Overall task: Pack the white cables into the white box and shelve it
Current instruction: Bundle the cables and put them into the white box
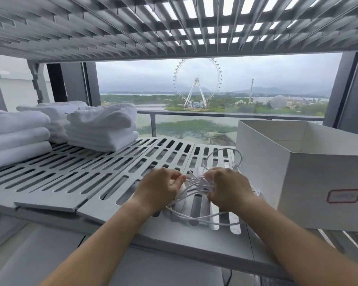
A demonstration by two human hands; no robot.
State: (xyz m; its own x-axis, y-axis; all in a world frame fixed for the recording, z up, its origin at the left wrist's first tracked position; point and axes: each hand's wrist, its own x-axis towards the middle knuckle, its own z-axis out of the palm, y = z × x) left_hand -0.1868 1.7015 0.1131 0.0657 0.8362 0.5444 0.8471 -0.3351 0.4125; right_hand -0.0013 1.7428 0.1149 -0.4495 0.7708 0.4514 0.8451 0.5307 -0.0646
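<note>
Grey slotted shelf (103,172), panels slightly uneven at the joins. Directly on it: white cables (196,218) in a loose tangle under and between the fingers (179,179); open white box (310,182) just right of the fingers; stacks of folded white towels (99,129) well left, beyond them.

High-rise hotel or apartment linen storage. Folded white towels (99,129) are stacked on a grey slotted plastic shelf (74,172); through the window (215,96) a balcony railing (194,115), a Ferris wheel (197,83) and water are seen far below.
</note>
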